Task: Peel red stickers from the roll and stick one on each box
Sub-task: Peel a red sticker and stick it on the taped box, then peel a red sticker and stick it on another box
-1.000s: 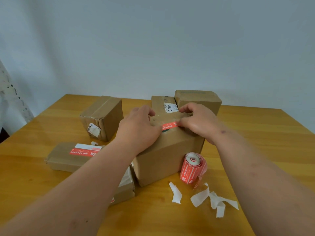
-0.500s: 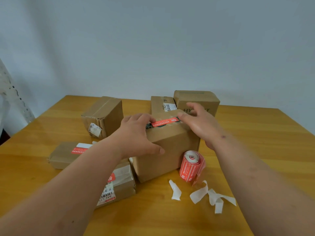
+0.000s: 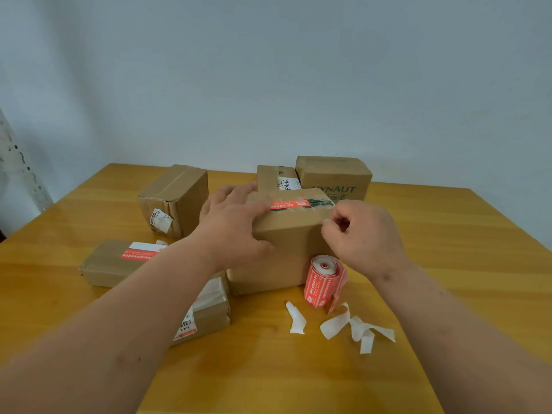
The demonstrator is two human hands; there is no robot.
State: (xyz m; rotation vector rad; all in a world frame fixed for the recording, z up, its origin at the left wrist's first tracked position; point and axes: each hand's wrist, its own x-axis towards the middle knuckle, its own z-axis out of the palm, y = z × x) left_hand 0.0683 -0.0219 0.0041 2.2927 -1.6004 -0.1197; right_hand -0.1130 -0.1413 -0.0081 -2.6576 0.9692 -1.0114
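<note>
A brown cardboard box [image 3: 286, 249] stands in the middle of the wooden table with a red sticker [image 3: 289, 204] lying along its top. My left hand [image 3: 233, 222] grips the box's left top corner, thumb on the front face. My right hand [image 3: 363, 234] hovers at the box's right front corner, fingers curled in, holding nothing that I can see. The red sticker roll [image 3: 324, 280] stands upright against the box's front right. A flat box [image 3: 113, 261] at the left carries a red sticker [image 3: 139, 254].
Other cardboard boxes stand around: one at the back left [image 3: 174, 200], two at the back [image 3: 279, 180] [image 3: 334, 176], one low by my left forearm [image 3: 209, 312]. White backing strips [image 3: 355, 327] [image 3: 295, 319] lie on the table [image 3: 448, 249] in front of the roll.
My right hand left the sticker on the box top, pulled back to the box's right front corner and curled its fingers. My left hand slid along the top and holds the box's left corner.
</note>
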